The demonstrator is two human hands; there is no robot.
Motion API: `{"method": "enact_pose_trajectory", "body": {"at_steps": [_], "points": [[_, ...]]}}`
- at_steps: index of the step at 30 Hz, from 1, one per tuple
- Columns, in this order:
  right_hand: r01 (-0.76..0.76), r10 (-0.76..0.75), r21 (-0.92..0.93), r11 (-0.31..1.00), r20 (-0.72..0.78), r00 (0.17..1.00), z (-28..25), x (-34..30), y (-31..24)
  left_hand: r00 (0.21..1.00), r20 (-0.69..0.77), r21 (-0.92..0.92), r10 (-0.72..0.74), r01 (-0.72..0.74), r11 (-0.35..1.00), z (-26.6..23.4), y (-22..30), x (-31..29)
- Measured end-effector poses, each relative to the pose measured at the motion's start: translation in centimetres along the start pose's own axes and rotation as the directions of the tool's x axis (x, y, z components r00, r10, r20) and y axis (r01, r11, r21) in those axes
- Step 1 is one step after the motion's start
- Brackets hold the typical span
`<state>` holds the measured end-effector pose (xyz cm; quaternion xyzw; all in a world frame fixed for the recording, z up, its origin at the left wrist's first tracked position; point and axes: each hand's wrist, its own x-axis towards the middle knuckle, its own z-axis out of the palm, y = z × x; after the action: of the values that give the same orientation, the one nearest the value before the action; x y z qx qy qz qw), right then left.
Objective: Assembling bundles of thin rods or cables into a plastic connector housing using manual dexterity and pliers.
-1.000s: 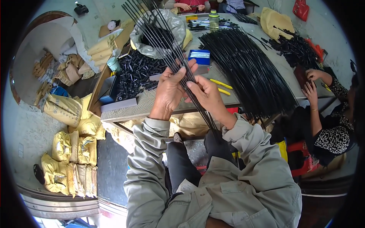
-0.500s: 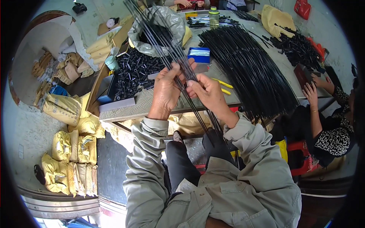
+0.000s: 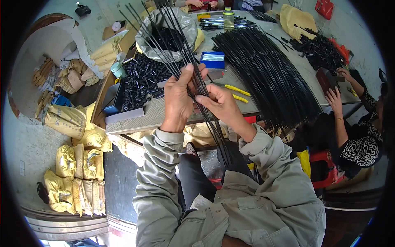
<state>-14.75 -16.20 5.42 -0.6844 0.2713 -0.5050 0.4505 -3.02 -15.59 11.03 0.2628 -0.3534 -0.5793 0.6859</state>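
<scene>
A loose bundle of thin black rods [image 3: 216, 135] runs slantwise through both my hands, its far ends fanned out over the table and its near ends hanging above my lap. My left hand [image 3: 177, 99] is closed round the bundle, thumb on top. On the right side of the same rods, my right hand [image 3: 225, 106] pinches them with thumb and fingers slightly lower down. Pliers with yellow handles [image 3: 238, 89] lie just beyond my right hand. A large heap of similar black rods [image 3: 271, 78] covers the table to the right.
Small black tubular parts [image 3: 142, 84] are piled at the left, near a grey plastic bag [image 3: 188, 25]. A blue box [image 3: 213, 64] and a bottle [image 3: 228, 19] stand farther back. At the right, a co-worker's hand [image 3: 335, 100] rests by a dark red box [image 3: 327, 80].
The rods have shifted in my hands: their far tips now spread apart, and the near ends sit closer together. My right hand has moved slightly lower along them.
</scene>
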Motion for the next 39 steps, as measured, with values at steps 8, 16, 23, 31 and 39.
{"method": "enact_pose_trajectory", "body": {"at_steps": [8,16,23,31,39], "points": [[-0.055,0.092,0.448,0.892,-0.06,0.994,1.1,-0.5,-1.7,0.995,-0.042,0.038,0.088,-0.086,0.996,-0.6,-0.7,0.4],[-0.102,0.108,0.066,0.993,-0.09,0.99,-4.0,4.9,-0.8,0.999,-0.02,0.026,0.043,-0.042,0.999,-1.0,-0.2,-0.1],[0.171,-0.268,-0.373,0.912,-0.224,0.937,-13.1,15.8,-4.6,1.0,0.028,0.08,-0.015,0.013,0.997,-1.7,1.3,-0.7],[-0.294,0.012,-0.956,0.024,-0.294,0.956,-22.2,9.8,6.1,1.0,0.022,0.048,0.022,-0.023,0.999,-1.7,0.8,-0.3],[0.045,0.028,-0.676,0.736,0.097,0.995,-10.4,5.7,0.2,0.999,-0.007,0.025,0.037,-0.037,0.999,-1.0,0.1,-0.2]]}}
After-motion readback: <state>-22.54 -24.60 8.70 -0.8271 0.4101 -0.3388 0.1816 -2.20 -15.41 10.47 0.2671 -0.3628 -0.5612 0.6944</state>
